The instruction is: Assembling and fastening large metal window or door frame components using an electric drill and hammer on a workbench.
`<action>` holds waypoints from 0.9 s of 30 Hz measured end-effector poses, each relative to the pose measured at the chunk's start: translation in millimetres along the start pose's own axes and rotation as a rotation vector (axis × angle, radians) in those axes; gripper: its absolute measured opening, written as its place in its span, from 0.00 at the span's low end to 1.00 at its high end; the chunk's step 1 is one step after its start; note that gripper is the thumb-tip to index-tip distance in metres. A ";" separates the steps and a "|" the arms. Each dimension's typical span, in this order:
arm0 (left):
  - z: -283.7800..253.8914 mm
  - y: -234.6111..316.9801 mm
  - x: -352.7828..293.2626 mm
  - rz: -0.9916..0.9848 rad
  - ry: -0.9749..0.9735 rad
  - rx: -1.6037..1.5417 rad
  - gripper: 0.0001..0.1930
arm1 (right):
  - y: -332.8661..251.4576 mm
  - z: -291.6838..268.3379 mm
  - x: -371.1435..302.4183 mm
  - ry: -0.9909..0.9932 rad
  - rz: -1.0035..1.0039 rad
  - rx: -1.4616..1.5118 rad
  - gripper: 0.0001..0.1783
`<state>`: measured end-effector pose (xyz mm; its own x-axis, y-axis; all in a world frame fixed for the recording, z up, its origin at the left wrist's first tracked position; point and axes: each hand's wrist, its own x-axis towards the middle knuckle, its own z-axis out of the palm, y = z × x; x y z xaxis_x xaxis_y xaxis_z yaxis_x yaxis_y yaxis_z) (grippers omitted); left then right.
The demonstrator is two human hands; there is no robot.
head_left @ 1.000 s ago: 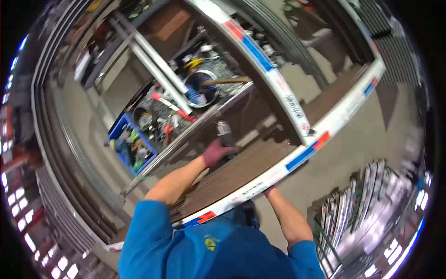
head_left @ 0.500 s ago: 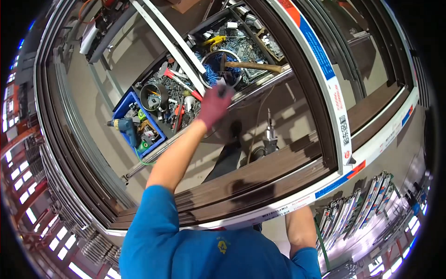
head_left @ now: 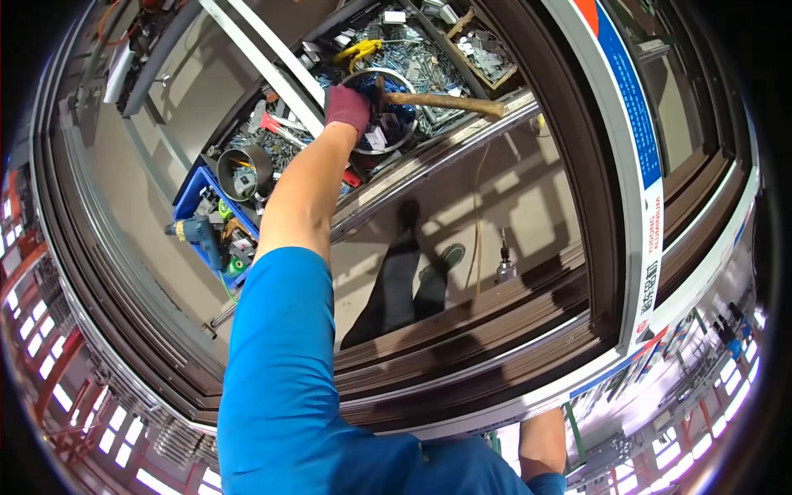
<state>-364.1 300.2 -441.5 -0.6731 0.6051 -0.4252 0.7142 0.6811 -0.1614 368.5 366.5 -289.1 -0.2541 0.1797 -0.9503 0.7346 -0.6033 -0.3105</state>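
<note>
Left hand (head_left: 348,109) is overhanging round tin (head_left: 386,151), finger grip unreadable, right hand hidden; hammer (head_left: 445,101) likely needing clearance.

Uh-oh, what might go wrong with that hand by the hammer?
The left hand might bump the hammer, whose handle sticks out over the bowl, and perhaps tip things out. The drill pokes past the edge of the blue bin, so a knock might make it fall.
</note>
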 end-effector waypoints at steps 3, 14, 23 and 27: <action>8.3 -2.3 4.1 -0.002 -0.021 -0.007 0.17 | 16.0 -18.2 -19.3 0.007 -0.001 -0.070 0.26; -8.2 -26.9 -36.1 0.182 0.221 0.041 0.15 | 57.1 -61.7 -79.9 0.055 -0.049 -0.309 0.24; -115.9 -46.3 -164.1 0.202 -0.006 -0.662 0.16 | 9.4 -22.9 -20.2 0.150 -0.377 -0.400 0.22; -200.5 -53.2 -298.0 0.585 -0.149 -0.630 0.09 | -48.0 -16.9 -30.3 0.191 -0.353 -0.061 0.10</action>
<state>-240.0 166.3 -127.6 -0.1677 0.8987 -0.4052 0.6688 0.4057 0.6230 351.5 403.2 -245.8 -0.3796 0.5122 -0.7704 0.6608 -0.4326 -0.6133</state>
